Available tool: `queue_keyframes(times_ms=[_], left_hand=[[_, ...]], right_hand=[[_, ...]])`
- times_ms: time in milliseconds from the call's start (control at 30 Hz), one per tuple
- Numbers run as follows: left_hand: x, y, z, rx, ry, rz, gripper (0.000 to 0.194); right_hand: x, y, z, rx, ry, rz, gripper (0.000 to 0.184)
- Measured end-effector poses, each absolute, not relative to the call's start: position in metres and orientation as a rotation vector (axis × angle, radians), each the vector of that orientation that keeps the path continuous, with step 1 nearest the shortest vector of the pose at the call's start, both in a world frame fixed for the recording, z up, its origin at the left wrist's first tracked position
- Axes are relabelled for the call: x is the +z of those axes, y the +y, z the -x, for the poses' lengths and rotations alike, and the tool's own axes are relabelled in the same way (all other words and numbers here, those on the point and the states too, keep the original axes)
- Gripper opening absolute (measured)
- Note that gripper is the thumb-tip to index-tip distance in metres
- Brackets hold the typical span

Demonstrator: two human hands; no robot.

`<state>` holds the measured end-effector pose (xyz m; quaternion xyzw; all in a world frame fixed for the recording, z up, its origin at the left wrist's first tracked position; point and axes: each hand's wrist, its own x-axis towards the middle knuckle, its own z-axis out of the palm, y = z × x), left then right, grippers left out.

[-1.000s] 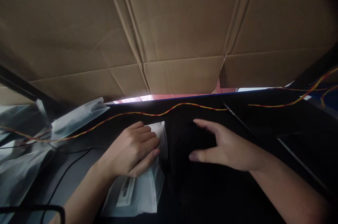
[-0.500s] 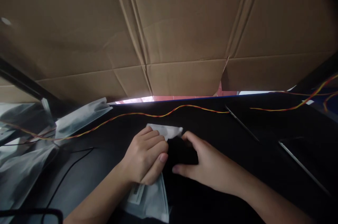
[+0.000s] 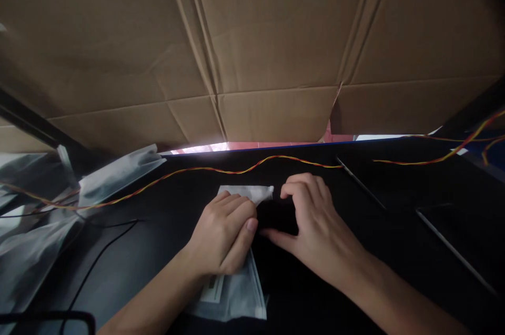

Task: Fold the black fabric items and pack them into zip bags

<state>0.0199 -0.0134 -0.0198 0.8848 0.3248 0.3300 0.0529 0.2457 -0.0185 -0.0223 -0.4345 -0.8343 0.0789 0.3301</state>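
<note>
Your left hand (image 3: 225, 232): closed in a fist over the translucent bag (image 3: 239, 295).
Your right hand (image 3: 317, 224): half open, fingers curled; any hold is lost in darkness.
Bag: on the black surface (image 3: 126, 272), nearer you than the red-yellow wire (image 3: 278, 156).

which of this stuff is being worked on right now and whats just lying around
Being worked on:
- labelled plastic bag, under the left hand
- something dark by the right hand, too dark to make out

Seemingly lying about:
- other plastic bags
- red-yellow wire
- thin black cable
</note>
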Motion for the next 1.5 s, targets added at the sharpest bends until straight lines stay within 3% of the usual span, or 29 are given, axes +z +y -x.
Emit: queue_keyframes(times_ms=[100,167,367,533,700,867,1000,1133,1333,1500], left_hand=[[-0.021,-0.010,-0.019,0.981,1.061,-2.642,0.026],[-0.022,-0.009,-0.019,0.976,1.070,-2.626,0.026],[-0.024,-0.012,-0.022,0.938,0.925,-2.665,0.023],[-0.023,-0.018,-0.026,0.959,0.810,-2.701,0.021],[-0.023,-0.023,-0.031,1.000,0.807,-2.597,0.023],[-0.012,-0.008,-0.012,0.823,0.820,-2.481,0.044],[-0.012,0.008,0.014,0.483,0.855,-2.572,0.093],[-0.026,0.012,0.018,0.345,0.838,-2.587,0.132],[-0.027,0.000,0.002,0.340,0.803,-2.564,0.146],[-0.028,-0.010,-0.011,0.346,0.852,-2.557,0.142]], right_hand=[[-0.010,-0.009,-0.255,0.243,-2.394,0.920,0.012],[-0.009,-0.007,-0.256,0.304,-2.519,0.825,0.003],[-0.022,-0.017,-0.245,0.580,-2.624,0.789,0.034],[-0.027,-0.030,-0.231,0.751,-2.516,0.682,0.025],[-0.030,-0.039,-0.216,0.743,-2.364,0.887,0.035],[-0.015,-0.022,-0.241,0.725,-2.534,0.768,0.017],[-0.005,-0.010,-0.262,0.617,-2.595,0.815,0.010],[-0.008,-0.013,-0.256,0.693,-2.594,0.806,0.021],[-0.026,-0.016,-0.237,0.789,-2.520,0.613,0.035],[-0.039,-0.019,-0.209,0.734,-2.399,0.666,0.047]])
